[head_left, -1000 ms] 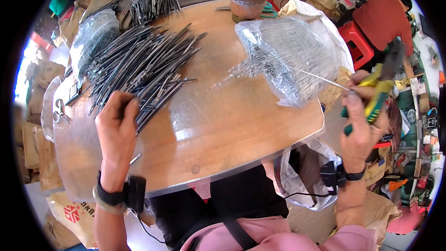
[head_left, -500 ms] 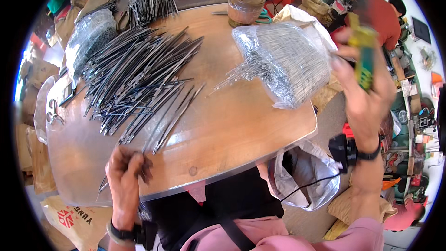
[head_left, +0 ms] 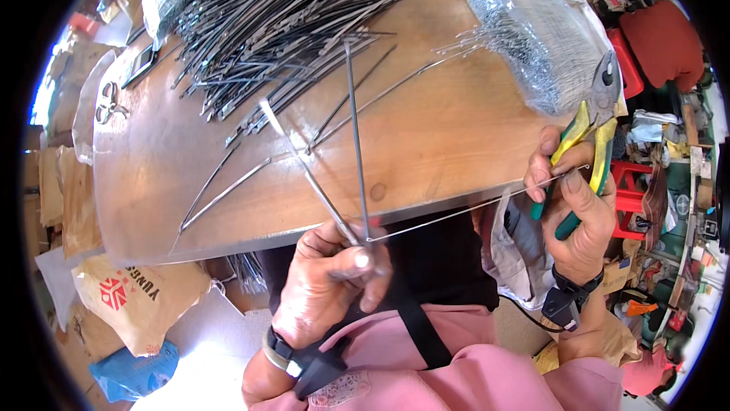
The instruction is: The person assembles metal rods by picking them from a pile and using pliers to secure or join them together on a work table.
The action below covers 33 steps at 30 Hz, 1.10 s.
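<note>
My left hand [head_left: 331,263], above the table's near edge, is closed on dark thin metal rods [head_left: 312,177] that splay upward from its fingers. A thin wire [head_left: 464,210] with a small loop at its end runs from beside those fingertips across to my right hand [head_left: 582,213]. That hand grips pliers [head_left: 601,99] with yellow and green handles, jaws pointing up and away, and its fingers also hold the wire's far end. Beyond my left hand, a large heap of dark metal rods [head_left: 258,27] covers the table, with a few rods lying loose in front.
Clear plastic bags hold many thin wires [head_left: 540,38] at the right of the wooden table [head_left: 449,137]. Scissors [head_left: 110,103] lie at its left edge. A paper sack [head_left: 141,301] stands below left, a white sack [head_left: 513,251] below right, and a red stool [head_left: 631,198] beyond.
My left hand has moved right and raised rods off the table. My right hand has come lower with the pliers, and a wire now stretches between the hands. The view has tilted downward.
</note>
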Each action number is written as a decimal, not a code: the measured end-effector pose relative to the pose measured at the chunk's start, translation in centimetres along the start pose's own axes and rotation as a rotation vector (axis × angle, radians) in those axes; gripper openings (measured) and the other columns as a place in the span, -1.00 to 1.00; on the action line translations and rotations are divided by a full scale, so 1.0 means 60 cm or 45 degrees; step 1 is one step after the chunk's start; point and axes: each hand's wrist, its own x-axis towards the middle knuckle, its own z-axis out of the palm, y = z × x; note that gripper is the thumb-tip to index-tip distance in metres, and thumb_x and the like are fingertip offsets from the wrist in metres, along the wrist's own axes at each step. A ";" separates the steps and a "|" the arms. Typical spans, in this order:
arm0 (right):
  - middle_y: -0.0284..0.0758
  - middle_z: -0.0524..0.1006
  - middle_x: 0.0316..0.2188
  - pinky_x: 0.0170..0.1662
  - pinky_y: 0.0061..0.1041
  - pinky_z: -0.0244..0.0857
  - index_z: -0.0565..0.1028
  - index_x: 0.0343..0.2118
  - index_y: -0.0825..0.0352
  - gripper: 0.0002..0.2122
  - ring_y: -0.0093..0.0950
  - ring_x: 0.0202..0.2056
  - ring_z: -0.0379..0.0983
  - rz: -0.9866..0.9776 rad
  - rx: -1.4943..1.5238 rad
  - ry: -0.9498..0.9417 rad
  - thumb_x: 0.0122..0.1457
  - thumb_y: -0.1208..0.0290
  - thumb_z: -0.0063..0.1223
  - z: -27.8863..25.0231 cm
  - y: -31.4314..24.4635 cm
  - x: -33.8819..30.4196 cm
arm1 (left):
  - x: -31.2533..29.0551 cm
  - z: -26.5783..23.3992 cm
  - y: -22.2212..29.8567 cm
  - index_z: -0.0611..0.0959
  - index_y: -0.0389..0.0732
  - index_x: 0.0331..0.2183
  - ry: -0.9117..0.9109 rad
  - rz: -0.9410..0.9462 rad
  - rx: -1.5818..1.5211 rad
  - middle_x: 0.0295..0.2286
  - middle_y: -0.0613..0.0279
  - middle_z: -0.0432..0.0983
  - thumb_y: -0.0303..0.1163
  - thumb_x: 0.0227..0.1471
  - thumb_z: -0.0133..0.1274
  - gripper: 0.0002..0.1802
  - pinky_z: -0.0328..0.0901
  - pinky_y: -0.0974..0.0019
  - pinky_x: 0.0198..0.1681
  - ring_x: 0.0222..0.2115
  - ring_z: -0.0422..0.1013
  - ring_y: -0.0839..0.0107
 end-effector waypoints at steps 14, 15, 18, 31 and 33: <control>-0.22 0.47 -0.23 -0.13 -0.35 0.28 0.56 -0.40 0.36 -0.83 -0.35 -0.24 0.44 -0.350 -1.221 -0.542 -0.12 0.57 0.24 0.003 0.031 0.020 | -0.004 -0.004 -0.008 0.63 -0.40 -0.40 0.165 -0.176 1.014 -0.56 0.25 0.53 -0.64 -0.02 0.15 -0.95 0.28 0.51 -0.54 -0.62 0.36 0.60; -0.20 0.46 -0.23 -0.07 -0.27 0.25 0.56 -0.41 0.37 -0.81 -0.30 -0.20 0.43 -0.474 -1.411 -0.599 -0.18 0.57 0.23 0.010 0.024 0.026 | -0.003 0.002 -0.002 0.62 -0.40 -0.43 0.168 -0.256 1.025 -0.57 0.26 0.52 -0.63 -0.02 0.15 -0.97 0.30 0.50 -0.54 -0.62 0.38 0.59; -0.19 0.45 -0.23 0.00 -0.16 0.14 0.54 -0.42 0.42 -0.74 -0.22 -0.20 0.40 -0.624 -1.458 -0.794 -0.30 0.56 0.21 0.015 0.038 0.041 | -0.003 0.007 -0.001 0.62 -0.40 -0.44 0.132 -0.318 1.057 -0.57 0.25 0.52 -0.63 -0.02 0.16 -0.96 0.30 0.51 -0.53 -0.61 0.39 0.59; -0.21 0.42 -0.22 -0.10 -0.27 0.15 0.54 -0.37 0.44 -0.68 -0.24 -0.26 0.32 -0.529 -1.447 -0.831 -0.34 0.57 0.12 0.017 0.051 0.025 | 0.009 -0.015 0.050 0.58 -0.43 -0.09 -0.205 -0.201 1.079 -0.26 0.13 0.58 -0.67 0.01 0.04 -0.65 0.34 0.40 -0.06 -0.22 0.47 0.44; -0.21 0.42 -0.23 -0.11 -0.23 0.15 0.53 -0.39 0.44 -0.69 -0.24 -0.27 0.33 -0.603 -1.445 -0.805 -0.35 0.58 0.12 0.022 0.048 0.022 | 0.022 -0.016 0.051 0.59 -0.42 -0.12 -0.219 -0.163 1.071 -0.30 0.13 0.59 -0.63 0.04 0.06 -0.70 0.35 0.40 -0.11 -0.26 0.48 0.43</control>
